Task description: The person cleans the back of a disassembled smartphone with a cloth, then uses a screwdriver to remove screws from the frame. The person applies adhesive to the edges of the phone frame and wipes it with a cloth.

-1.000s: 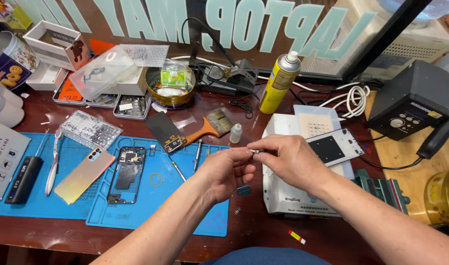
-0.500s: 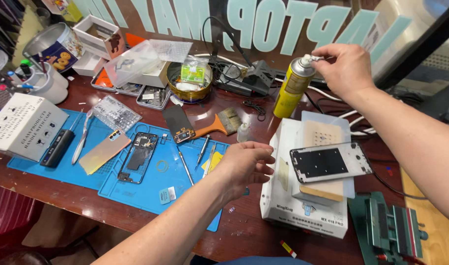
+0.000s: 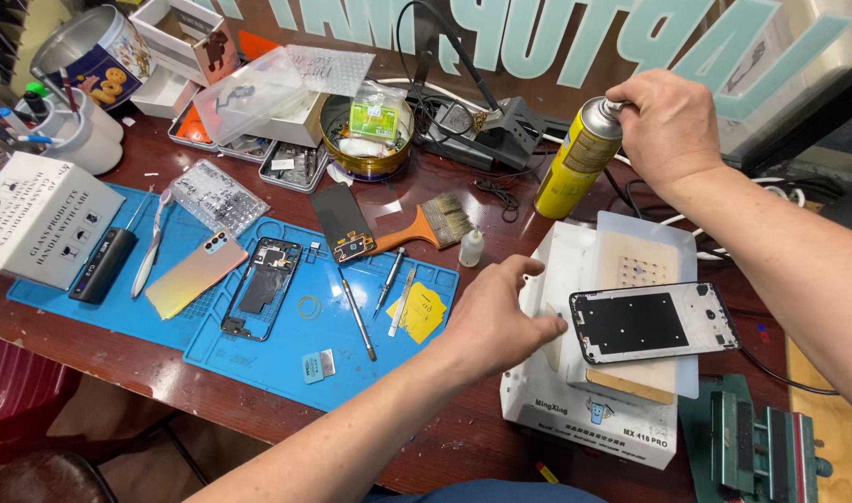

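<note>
My right hand (image 3: 666,121) grips the top of a yellow spray can (image 3: 577,161) that stands at the back of the wooden table. My left hand (image 3: 497,321) hovers with fingers apart over the left edge of a white heating machine (image 3: 584,410), holding nothing. A phone frame with a black inner panel (image 3: 651,322) lies on the machine's pale pad, just right of my left hand. On the blue mat (image 3: 258,359) to the left lie an open phone body (image 3: 261,287), a shiny back cover (image 3: 195,274), a black screen (image 3: 342,223) and yellow pry cards (image 3: 418,310).
A brush (image 3: 426,226), a small white bottle (image 3: 471,248), tweezers (image 3: 152,245) and screwdrivers (image 3: 358,315) lie around the mat. A white box (image 3: 36,216), parts trays (image 3: 277,163), a round tin (image 3: 368,140) and cables crowd the back. A green vice (image 3: 756,447) sits at the right front.
My hands parted from in front of me: the right went up to the spray can and now grips its top. The left moved right, next to the phone frame.
</note>
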